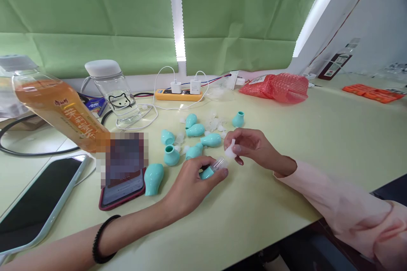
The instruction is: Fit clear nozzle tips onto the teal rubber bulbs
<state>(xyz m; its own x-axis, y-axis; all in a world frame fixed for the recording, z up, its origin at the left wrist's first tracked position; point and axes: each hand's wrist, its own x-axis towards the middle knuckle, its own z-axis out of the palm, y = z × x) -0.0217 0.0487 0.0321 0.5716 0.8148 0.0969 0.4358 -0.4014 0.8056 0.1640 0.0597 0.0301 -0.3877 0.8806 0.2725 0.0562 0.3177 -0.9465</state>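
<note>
My left hand (199,186) is closed round a teal squeeze bulb (207,172). A clear plastic tube (220,163) sticks out of the bulb's end, pointing right. Just beyond it, my right hand (251,147) pinches a small translucent white nozzle-like piece (230,150) with a thin stem upward. The piece and the tube are close together; a small gap seems to lie between them. More teal bulbs lie behind my hands, among them an upright one (171,156) with its mouth up and a larger one (154,178) left of my left hand. Loose translucent pieces (214,123) are heaped among them.
Two phones, one pale-cased (41,199) and one red-cased (124,190), lie at left beside a tilted-looking drink bottle (60,110) and a clear water bottle (122,99). An orange power strip (179,95), a red bubble-wrap bundle (276,88) and a dark bottle (337,63) stand farther back.
</note>
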